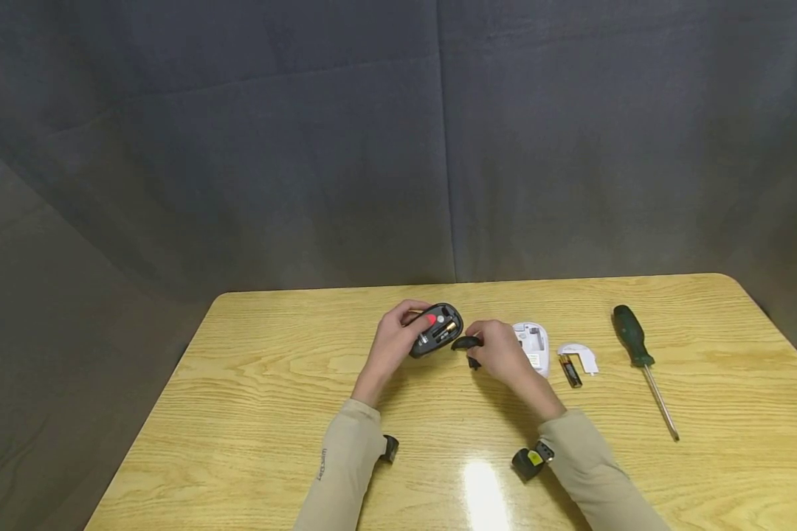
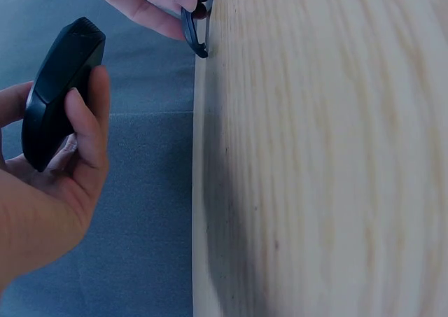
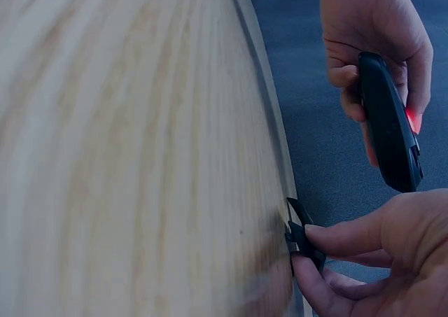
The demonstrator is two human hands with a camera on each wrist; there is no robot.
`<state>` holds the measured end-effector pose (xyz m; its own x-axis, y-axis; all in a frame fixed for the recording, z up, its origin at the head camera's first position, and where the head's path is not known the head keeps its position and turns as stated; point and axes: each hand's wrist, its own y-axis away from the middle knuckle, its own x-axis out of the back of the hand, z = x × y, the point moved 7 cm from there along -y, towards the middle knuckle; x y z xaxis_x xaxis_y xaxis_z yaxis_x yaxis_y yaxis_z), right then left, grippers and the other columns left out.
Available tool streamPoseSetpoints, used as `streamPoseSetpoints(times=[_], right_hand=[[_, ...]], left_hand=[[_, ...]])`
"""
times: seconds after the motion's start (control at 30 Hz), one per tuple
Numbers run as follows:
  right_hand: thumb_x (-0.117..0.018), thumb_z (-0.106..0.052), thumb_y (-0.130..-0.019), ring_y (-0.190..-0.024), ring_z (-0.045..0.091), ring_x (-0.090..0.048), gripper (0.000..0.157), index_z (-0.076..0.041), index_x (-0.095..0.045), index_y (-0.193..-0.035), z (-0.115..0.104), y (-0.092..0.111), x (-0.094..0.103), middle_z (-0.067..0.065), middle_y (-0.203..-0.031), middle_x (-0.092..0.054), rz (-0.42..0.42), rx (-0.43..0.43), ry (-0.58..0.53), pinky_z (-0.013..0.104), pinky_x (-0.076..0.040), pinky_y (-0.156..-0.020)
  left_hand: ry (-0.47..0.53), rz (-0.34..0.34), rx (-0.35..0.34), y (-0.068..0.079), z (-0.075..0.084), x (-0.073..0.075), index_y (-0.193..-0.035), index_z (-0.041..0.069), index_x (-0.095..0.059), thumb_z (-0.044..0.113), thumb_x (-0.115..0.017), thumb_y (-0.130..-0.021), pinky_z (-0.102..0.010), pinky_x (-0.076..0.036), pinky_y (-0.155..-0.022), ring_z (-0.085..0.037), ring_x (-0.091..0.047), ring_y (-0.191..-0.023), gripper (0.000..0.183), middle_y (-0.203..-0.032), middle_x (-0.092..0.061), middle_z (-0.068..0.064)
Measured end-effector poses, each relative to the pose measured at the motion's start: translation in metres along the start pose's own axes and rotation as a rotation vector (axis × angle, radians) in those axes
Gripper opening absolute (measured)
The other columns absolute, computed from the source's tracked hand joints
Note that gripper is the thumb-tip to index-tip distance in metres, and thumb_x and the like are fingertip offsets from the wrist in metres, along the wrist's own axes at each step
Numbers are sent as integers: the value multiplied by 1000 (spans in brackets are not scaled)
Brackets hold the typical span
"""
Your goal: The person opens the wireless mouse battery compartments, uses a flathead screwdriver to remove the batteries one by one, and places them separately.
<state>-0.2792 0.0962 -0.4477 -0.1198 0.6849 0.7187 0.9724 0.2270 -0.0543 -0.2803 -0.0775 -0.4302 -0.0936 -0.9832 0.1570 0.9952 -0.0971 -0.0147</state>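
My left hand [image 1: 396, 338] grips a black computer mouse [image 1: 427, 345], its underside turned toward the head camera. A battery [image 1: 447, 329] shows in the mouse's uncovered compartment, and a red glow falls by the thumb. To the right of it, my right hand [image 1: 500, 352] pinches a curved black battery cover [image 1: 467, 342] between thumb and fingers. Mouse and cover are apart; the left wrist view shows the mouse [image 2: 59, 86] held above the table's level. In the right wrist view, the cover [image 3: 302, 236] has thin tabs along its inner side.
A white mouse [image 1: 539, 360] lies bottom up beside the right hand, its compartment uncovered. Right of it are a white battery cover [image 1: 576, 349] and a loose battery [image 1: 570, 372]. Farther right lies a green-handled screwdriver [image 1: 631, 338]. A dark curtain [image 1: 345, 184] hangs behind the wooden table [image 1: 252, 383].
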Motion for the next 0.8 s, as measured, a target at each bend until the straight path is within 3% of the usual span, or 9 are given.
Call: streamPoseSetpoints(times=[0.13,0.23,0.33,0.43,0.5,0.73,0.8], right_hand=[[-75,11,-82,-83,26,-63,14,6,-76,-95,-6,1,3,17,-92,-74,30,56,55,43,-54,-76],[-76,12,-80,-82,27,-61,12,5,-77,-90,-9,2,4,15,-87,-72,49,91,91,45,-53,-76],[-78,11,-79,-83,28,-60,13,5,-77,-91,-10,4,3,15,-87,-68,47,100,136,45,-54,-76],[-78,9,-81,-85,29,-60,13,5,-78,-93,-10,4,1,15,-88,-63,28,93,176,45,-55,-76],[-78,9,-82,-84,29,-59,14,5,-78,-94,-10,5,0,15,-89,-61,18,92,192,44,-55,-75],[-77,9,-82,-80,26,-56,10,4,-76,-90,-13,5,1,12,-85,-58,15,122,193,41,-53,-70],[-76,7,-84,-80,26,-56,8,5,-75,-92,-13,4,2,13,-86,-60,-10,122,174,41,-52,-71]], left_hand=[[-15,-7,9,2,4,0,-125,-5,-67,7,-63,-99,-23,-51,-73,-15,-63,-90,29,-108,-71,-20],[-27,-7,6,11,19,-1,-123,-6,-68,5,-63,-98,-22,-50,-73,-15,-63,-90,28,-107,-71,-21],[-34,3,-8,21,34,-1,-123,-6,-67,6,-63,-98,-22,-50,-73,-16,-63,-91,28,-106,-71,-20],[-36,8,-15,24,39,-1,-123,-6,-67,7,-63,-98,-22,-50,-73,-16,-63,-91,28,-106,-72,-20],[-38,5,-13,24,38,-1,-122,-6,-68,7,-63,-98,-22,-49,-73,-15,-63,-91,28,-106,-72,-19],[-38,-9,6,3,5,-1,-123,-5,-68,7,-63,-98,-23,-50,-73,-15,-62,-90,29,-107,-71,-19],[-35,-4,0,1,2,-1,-124,-5,-68,9,-64,-98,-24,-50,-74,-16,-63,-92,29,-108,-72,-19]])
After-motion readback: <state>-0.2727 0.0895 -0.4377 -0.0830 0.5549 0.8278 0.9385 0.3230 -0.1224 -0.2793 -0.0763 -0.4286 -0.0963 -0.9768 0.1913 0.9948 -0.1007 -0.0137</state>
